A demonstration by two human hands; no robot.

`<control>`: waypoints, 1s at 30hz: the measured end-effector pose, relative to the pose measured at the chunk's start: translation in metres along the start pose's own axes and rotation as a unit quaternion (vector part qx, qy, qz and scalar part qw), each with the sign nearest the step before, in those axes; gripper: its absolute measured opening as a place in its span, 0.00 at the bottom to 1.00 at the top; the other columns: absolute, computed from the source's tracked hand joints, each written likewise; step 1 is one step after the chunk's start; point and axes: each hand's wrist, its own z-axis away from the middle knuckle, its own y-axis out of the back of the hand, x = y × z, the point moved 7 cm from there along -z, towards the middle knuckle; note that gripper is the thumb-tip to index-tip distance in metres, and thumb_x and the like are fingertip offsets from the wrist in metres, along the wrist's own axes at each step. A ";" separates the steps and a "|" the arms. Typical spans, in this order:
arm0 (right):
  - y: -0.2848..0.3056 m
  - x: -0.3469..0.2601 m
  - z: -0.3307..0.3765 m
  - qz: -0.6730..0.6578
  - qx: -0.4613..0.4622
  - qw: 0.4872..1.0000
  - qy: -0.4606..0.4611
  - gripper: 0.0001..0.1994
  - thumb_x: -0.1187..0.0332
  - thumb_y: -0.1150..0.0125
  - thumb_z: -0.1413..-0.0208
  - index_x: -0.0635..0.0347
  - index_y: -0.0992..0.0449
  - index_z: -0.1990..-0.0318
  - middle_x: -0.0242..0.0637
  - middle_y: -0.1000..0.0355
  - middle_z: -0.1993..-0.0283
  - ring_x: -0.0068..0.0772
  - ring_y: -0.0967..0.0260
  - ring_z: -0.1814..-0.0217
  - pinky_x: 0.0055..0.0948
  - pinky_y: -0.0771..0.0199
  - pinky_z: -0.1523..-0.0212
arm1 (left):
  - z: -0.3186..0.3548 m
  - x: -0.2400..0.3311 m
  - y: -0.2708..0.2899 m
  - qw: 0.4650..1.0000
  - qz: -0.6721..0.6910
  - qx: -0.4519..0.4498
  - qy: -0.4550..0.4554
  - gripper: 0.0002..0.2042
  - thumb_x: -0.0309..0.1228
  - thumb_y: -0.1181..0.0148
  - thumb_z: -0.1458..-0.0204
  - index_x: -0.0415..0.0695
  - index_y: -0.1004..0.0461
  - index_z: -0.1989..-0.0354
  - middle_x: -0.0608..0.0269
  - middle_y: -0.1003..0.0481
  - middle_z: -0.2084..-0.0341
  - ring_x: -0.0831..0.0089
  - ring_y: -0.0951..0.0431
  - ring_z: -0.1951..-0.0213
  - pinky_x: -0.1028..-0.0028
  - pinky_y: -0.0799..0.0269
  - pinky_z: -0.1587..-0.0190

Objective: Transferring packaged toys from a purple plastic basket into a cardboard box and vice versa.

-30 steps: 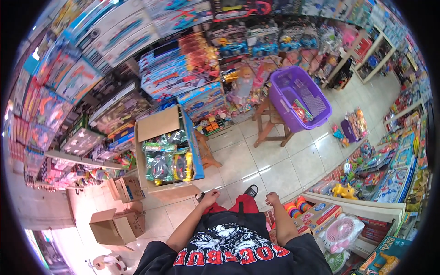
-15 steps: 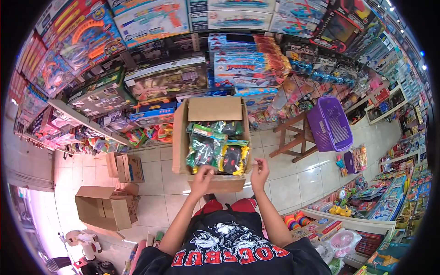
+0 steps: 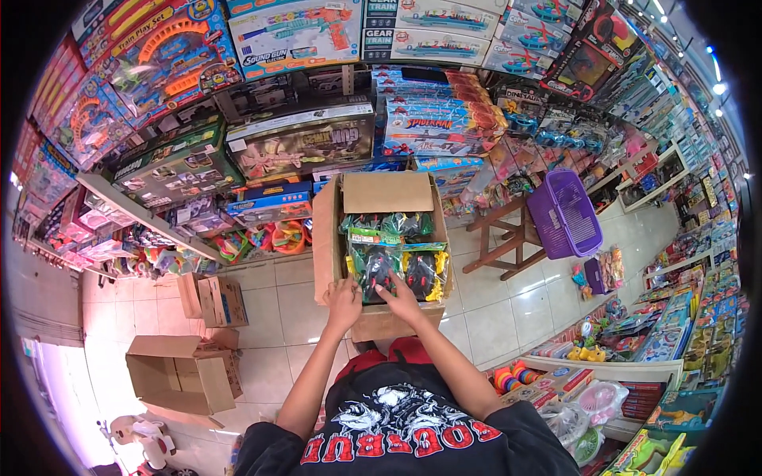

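Note:
An open cardboard box (image 3: 388, 193) stands in front of me with its flaps folded out. Inside lie several clear bags of dark toys with yellow and red parts and green header cards. My left hand (image 3: 344, 305) is at the box's near left corner, its fingers bent loosely over the left side of the nearer-left toy bag (image 3: 376, 266). On that same bag's near end rests my right hand (image 3: 401, 301), thumb and fingers apart. Another toy bag (image 3: 426, 274) sits to its right, untouched. Neither hand grips anything visibly.
Shelves of boxed toys (image 3: 302, 143) rise behind the box. A wooden stool (image 3: 508, 238) and a purple basket (image 3: 563, 214) stand to the right. On the tiled floor at left are an open carton (image 3: 171, 373) and smaller cartons (image 3: 222, 301). Toy displays (image 3: 627, 349) line the right side.
My right hand has moved left from beside the box onto the toy bag. The left hand has reached forward to the bag, which now lies straighter beside its neighbour.

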 end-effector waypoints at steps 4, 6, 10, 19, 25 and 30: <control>0.004 0.001 0.006 -0.070 -0.033 0.996 -0.050 0.41 0.47 0.41 0.45 0.70 0.45 0.34 0.59 0.39 0.37 0.48 0.40 0.34 0.35 0.42 0.36 | 0.014 0.007 -0.009 0.998 -0.025 -0.034 -0.054 0.22 0.30 0.45 0.53 0.52 0.26 0.46 0.57 0.30 0.51 0.58 0.36 0.46 0.55 0.50 0.44; 0.011 -0.002 0.011 -0.079 -0.035 0.994 -0.071 0.41 0.47 0.41 0.45 0.70 0.45 0.34 0.58 0.39 0.37 0.47 0.40 0.34 0.35 0.43 0.36 | 0.021 0.019 -0.007 0.995 -0.021 0.029 -0.097 0.22 0.28 0.45 0.55 0.56 0.25 0.47 0.58 0.30 0.48 0.59 0.40 0.40 0.53 0.57 0.38; 0.017 -0.002 0.017 -0.102 0.002 0.994 -0.047 0.41 0.47 0.41 0.45 0.70 0.45 0.34 0.56 0.36 0.40 0.45 0.39 0.35 0.34 0.42 0.37 | 0.023 0.029 -0.012 0.989 0.095 -0.099 -0.060 0.21 0.26 0.50 0.47 0.51 0.31 0.43 0.53 0.34 0.43 0.59 0.37 0.39 0.51 0.55 0.35; 0.049 -0.049 0.045 -0.217 0.021 0.976 -0.029 0.29 0.56 0.38 0.43 0.68 0.37 0.42 0.47 0.30 0.47 0.34 0.34 0.43 0.31 0.38 0.42 | 0.033 0.083 -0.006 0.823 0.529 -0.198 -0.063 0.17 0.20 0.56 0.41 0.37 0.41 0.43 0.55 0.31 0.49 0.71 0.29 0.48 0.72 0.36 0.45; 0.082 -0.045 0.064 -0.197 0.097 0.975 0.033 0.26 0.58 0.38 0.43 0.66 0.34 0.44 0.39 0.28 0.51 0.28 0.33 0.48 0.27 0.35 0.45 | 0.038 0.083 0.006 0.882 0.456 -0.106 -0.059 0.17 0.27 0.48 0.42 0.39 0.38 0.45 0.56 0.32 0.48 0.69 0.31 0.48 0.71 0.34 0.47; 0.114 -0.005 0.085 -0.452 0.124 0.879 -0.085 0.18 0.60 0.45 0.39 0.62 0.31 0.47 0.35 0.28 0.52 0.23 0.31 0.50 0.24 0.32 0.48 | 0.028 0.068 -0.013 0.959 0.277 -0.028 -0.054 0.23 0.35 0.42 0.44 0.39 0.38 0.43 0.56 0.37 0.45 0.68 0.34 0.46 0.69 0.36 0.46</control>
